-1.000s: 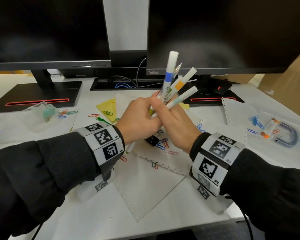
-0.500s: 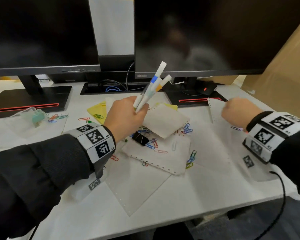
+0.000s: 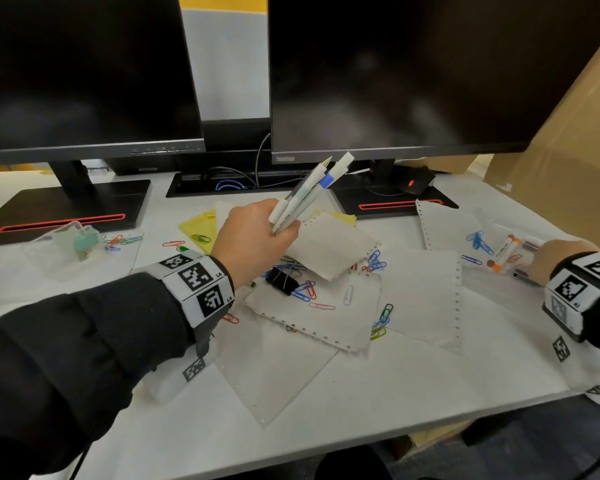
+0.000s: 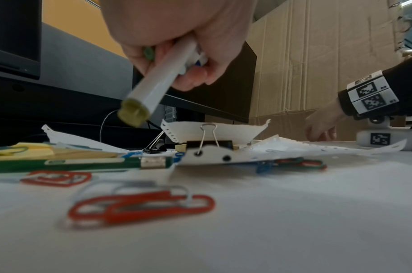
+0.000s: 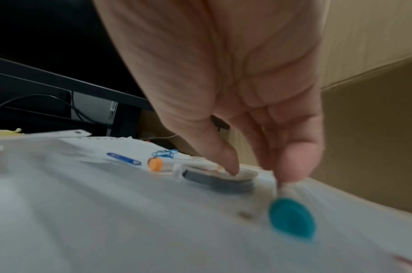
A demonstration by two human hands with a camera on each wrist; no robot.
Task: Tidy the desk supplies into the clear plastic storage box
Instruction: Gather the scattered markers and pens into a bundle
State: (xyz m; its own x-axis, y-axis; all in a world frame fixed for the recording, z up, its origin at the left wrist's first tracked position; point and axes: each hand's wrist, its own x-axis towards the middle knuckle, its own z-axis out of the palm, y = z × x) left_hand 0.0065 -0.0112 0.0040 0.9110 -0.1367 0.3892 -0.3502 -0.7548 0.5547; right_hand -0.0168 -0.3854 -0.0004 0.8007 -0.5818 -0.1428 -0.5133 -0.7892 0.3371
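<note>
My left hand point(image 3: 274, 233) grips a bundle of white pens and markers point(image 3: 312, 188) above the middle of the desk, tips slanting up to the right. The left wrist view shows the bundle's lower ends point(image 4: 153, 88) sticking out under the curled fingers point(image 4: 195, 75). My right hand point(image 3: 551, 258) is down at the desk's right edge, by an orange-capped marker point(image 3: 504, 251). In the blurred right wrist view, one fingertip point(image 5: 291, 166) touches a teal-capped pen point(image 5: 291, 218). The thumb point(image 5: 226, 162) rests on a dark curved item point(image 5: 219, 181). At the far left lies clear plastic point(image 3: 59, 251) with a mint-green item.
Perforated paper sheets point(image 3: 326, 306), coloured paper clips point(image 3: 307, 289), a black binder clip point(image 3: 281, 280) and yellow sticky notes point(image 3: 198, 226) litter the white desk. A green pencil point(image 4: 72, 163) lies near my left wrist. Two monitors point(image 3: 395, 81) stand behind. A cardboard box point(image 3: 568, 150) walls the right.
My right hand let go of the pen bundle and moved right, down to the items at the desk's right edge. My left hand kept the bundle, now tilted more to the right.
</note>
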